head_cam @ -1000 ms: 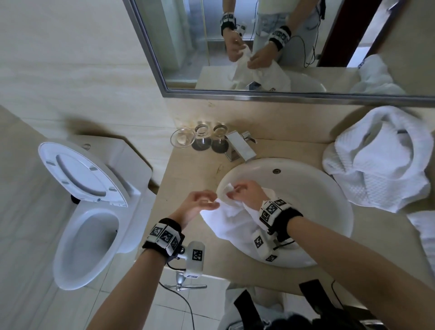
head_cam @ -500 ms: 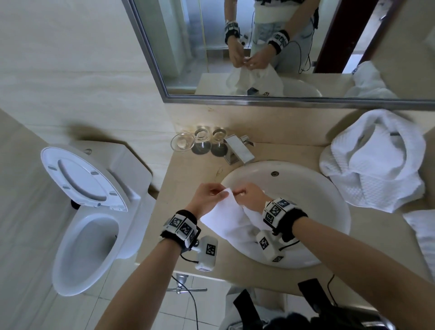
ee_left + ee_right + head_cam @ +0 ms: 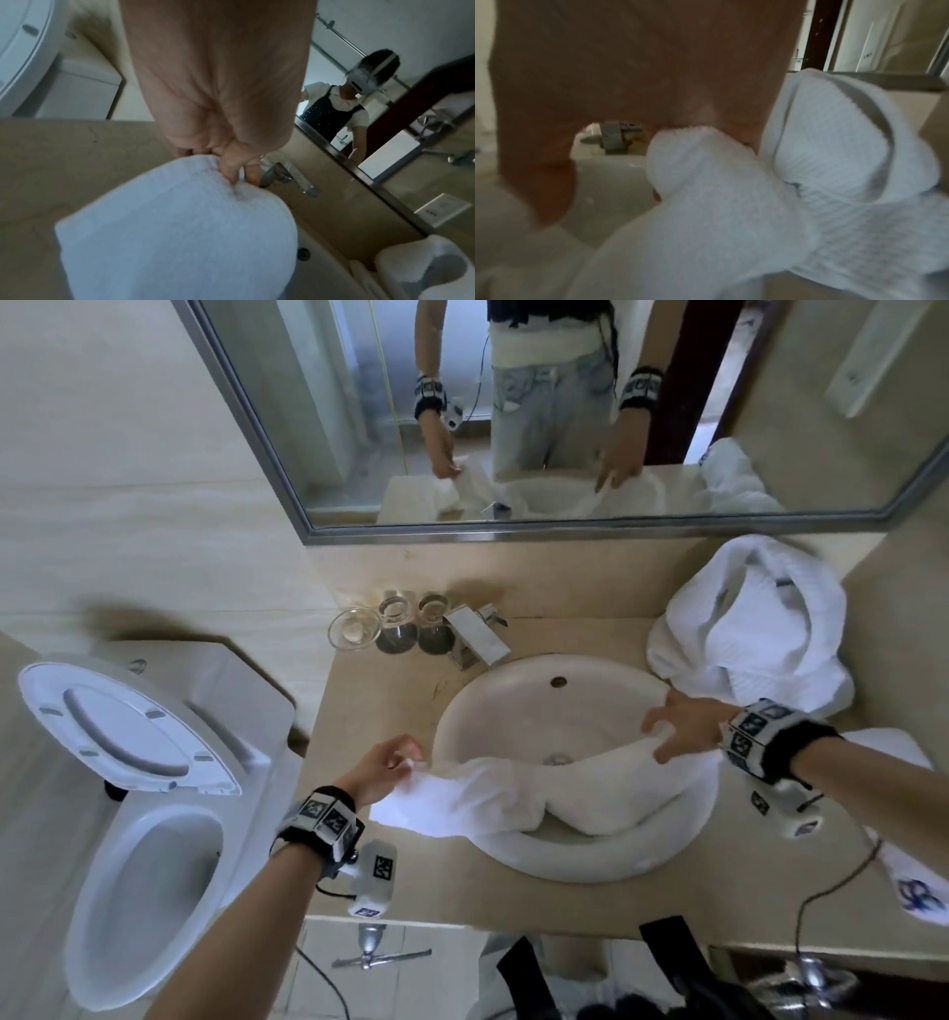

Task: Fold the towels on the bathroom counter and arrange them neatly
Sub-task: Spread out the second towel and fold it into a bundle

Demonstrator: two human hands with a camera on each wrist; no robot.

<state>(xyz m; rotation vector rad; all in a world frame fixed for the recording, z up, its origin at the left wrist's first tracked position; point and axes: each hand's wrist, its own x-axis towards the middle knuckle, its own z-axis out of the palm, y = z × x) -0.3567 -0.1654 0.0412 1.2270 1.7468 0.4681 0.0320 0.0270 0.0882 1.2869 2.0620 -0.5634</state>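
A small white towel (image 3: 518,793) (image 3: 180,233) (image 3: 706,203) hangs stretched across the front of the sink basin (image 3: 539,706), sagging into it. My left hand (image 3: 390,765) (image 3: 231,172) pinches its left corner over the counter left of the sink. At the basin's right rim my right hand (image 3: 678,729) grips the other end, thumb underneath. A crumpled white waffle robe or large towel (image 3: 744,634) (image 3: 847,162) is heaped on the counter at the back right. Another white towel (image 3: 904,845) lies at the right edge, partly hidden by my right arm.
A chrome faucet (image 3: 475,634), two glasses (image 3: 413,621) and a glass dish (image 3: 354,629) stand behind the sink. The mirror (image 3: 565,403) rises above the beige counter (image 3: 369,711). An open toilet (image 3: 133,814) sits to the left.
My hands, close together at the sink's left rim before, have pulled apart. The right one has swept to the basin's right rim, drawing the towel out wide between them.
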